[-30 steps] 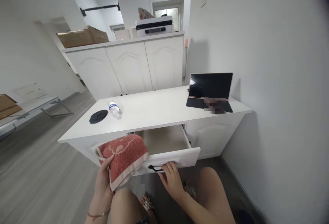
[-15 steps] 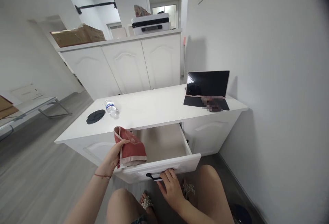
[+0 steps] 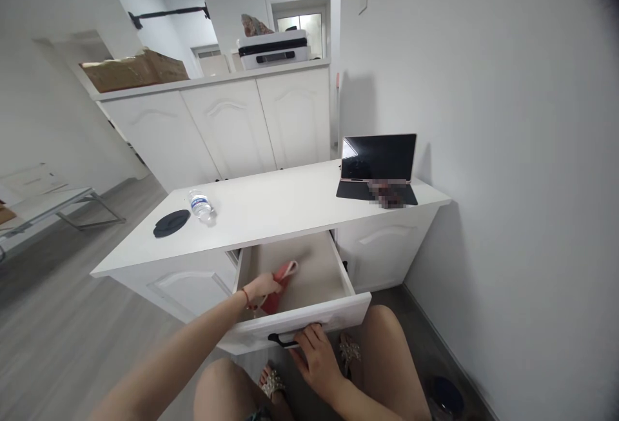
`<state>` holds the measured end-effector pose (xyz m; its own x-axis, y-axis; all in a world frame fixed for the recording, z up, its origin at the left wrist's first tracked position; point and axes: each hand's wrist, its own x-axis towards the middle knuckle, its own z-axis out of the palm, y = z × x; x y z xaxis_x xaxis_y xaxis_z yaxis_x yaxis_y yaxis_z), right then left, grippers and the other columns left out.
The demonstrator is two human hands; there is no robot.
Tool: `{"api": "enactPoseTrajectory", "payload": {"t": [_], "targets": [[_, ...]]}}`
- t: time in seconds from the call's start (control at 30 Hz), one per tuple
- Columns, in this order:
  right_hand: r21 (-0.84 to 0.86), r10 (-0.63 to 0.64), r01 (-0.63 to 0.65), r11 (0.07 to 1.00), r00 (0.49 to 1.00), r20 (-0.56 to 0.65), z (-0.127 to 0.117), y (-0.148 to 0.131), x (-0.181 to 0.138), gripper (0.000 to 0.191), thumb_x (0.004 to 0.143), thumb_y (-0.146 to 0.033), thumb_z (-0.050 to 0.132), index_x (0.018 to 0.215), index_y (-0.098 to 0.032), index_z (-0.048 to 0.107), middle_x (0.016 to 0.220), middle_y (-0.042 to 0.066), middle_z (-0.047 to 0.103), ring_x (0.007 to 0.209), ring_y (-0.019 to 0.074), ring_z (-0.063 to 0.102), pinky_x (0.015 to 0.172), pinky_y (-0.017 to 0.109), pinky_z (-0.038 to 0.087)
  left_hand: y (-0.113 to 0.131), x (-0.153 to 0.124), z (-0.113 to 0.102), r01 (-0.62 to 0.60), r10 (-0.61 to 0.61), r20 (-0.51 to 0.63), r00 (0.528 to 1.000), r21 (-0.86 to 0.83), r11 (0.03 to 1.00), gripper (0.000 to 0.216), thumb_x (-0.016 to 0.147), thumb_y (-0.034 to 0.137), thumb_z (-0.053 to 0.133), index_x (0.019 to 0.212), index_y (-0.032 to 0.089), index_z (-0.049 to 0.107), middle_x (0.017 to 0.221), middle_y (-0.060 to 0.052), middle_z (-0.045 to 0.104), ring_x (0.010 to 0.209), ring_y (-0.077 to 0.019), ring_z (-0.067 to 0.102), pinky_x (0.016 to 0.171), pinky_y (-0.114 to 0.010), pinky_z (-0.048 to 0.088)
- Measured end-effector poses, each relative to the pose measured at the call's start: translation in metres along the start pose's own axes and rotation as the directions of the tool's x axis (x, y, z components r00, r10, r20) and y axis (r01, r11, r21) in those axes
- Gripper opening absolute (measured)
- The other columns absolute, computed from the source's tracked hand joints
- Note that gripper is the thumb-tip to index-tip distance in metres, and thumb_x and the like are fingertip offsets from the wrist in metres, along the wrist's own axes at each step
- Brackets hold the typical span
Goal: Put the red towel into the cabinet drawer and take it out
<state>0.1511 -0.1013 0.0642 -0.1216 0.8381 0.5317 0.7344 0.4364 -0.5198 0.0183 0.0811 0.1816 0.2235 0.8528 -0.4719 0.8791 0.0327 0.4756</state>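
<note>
Reaching into the pulled-out white drawer (image 3: 314, 310), my left hand (image 3: 265, 284) is closed on a red cloth piece with pale trim (image 3: 280, 289). The cloth hangs inside the drawer near its front left; whether it touches the bottom I cannot tell. My right hand (image 3: 316, 356) is at the front of the drawer, its fingers curled over the right part of the black drawer handle (image 3: 280, 341). Part of the handle is hidden behind those fingers.
On the white countertop (image 3: 271, 208) lie a clear plastic bottle (image 3: 201, 206) and a dark flat round item (image 3: 171, 222) at the left. An open laptop (image 3: 378, 158) stands at the right, by the wall. My knees flank the drawer front. Behind, a taller cabinet bears a cardboard box (image 3: 140, 71) and a white suitcase (image 3: 273, 50).
My left hand has carried the red cloth from above the drawer's left front corner rightward and down into the drawer. My right hand has stayed at the handle. The view has shifted slightly.
</note>
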Motion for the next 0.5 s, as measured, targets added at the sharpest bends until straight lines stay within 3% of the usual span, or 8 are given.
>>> {"api": "enactPoseTrajectory", "payload": {"t": [0.17, 0.3, 0.43, 0.5], "targets": [[-0.018, -0.005, 0.005, 1.0, 1.0, -0.015, 0.005, 0.003, -0.004, 0.016, 0.081, -0.017, 0.056, 0.096, -0.024, 0.057, 0.091, 0.005, 0.061, 0.088, 0.0241, 0.054, 0.079, 0.039, 0.046, 0.026, 0.012, 0.038, -0.034, 0.013, 0.162, 0.987, 0.13, 0.991, 0.016, 0.042, 0.008, 0.067, 0.038, 0.018, 0.055, 0.046, -0.004, 0.056, 0.067, -0.0304, 0.062, 0.066, -0.037, 0.047], [-0.016, -0.003, 0.003, 1.0, 1.0, -0.003, 0.003, 0.003, -0.003, 0.018, 0.08, -0.016, 0.056, 0.096, -0.024, 0.057, 0.092, 0.004, 0.061, 0.089, 0.0244, 0.054, 0.08, 0.04, 0.046, 0.032, 0.019, 0.055, 0.011, -0.064, 0.241, 0.969, 0.216, 0.976, 0.02, 0.044, 0.004, 0.066, 0.036, 0.017, 0.053, 0.045, -0.008, 0.057, 0.065, -0.0333, 0.062, 0.067, -0.046, 0.048], [-0.008, 0.001, -0.001, 1.0, 1.0, 0.014, -0.001, 0.001, 0.0, 0.017, 0.082, -0.016, 0.055, 0.096, -0.023, 0.057, 0.093, 0.004, 0.061, 0.09, 0.0236, 0.054, 0.08, 0.038, 0.045, 0.02, 0.026, 0.056, 0.026, -0.093, 0.261, 0.961, 0.25, 0.968, 0.014, 0.053, 0.008, 0.071, 0.045, 0.012, 0.06, 0.055, -0.008, 0.062, 0.069, -0.0306, 0.062, 0.073, -0.046, 0.049], [-0.007, 0.005, -0.005, 1.0, 1.0, 0.017, -0.002, 0.0, 0.0, 0.015, 0.082, -0.017, 0.055, 0.096, -0.023, 0.057, 0.092, 0.004, 0.061, 0.089, 0.0232, 0.054, 0.079, 0.037, 0.045, 0.012, 0.03, 0.048, -0.004, -0.044, 0.233, 0.972, 0.201, 0.979, 0.013, 0.066, 0.019, 0.071, 0.063, 0.008, 0.066, 0.071, -0.006, 0.065, 0.08, -0.0272, 0.063, 0.08, -0.042, 0.048]]}}
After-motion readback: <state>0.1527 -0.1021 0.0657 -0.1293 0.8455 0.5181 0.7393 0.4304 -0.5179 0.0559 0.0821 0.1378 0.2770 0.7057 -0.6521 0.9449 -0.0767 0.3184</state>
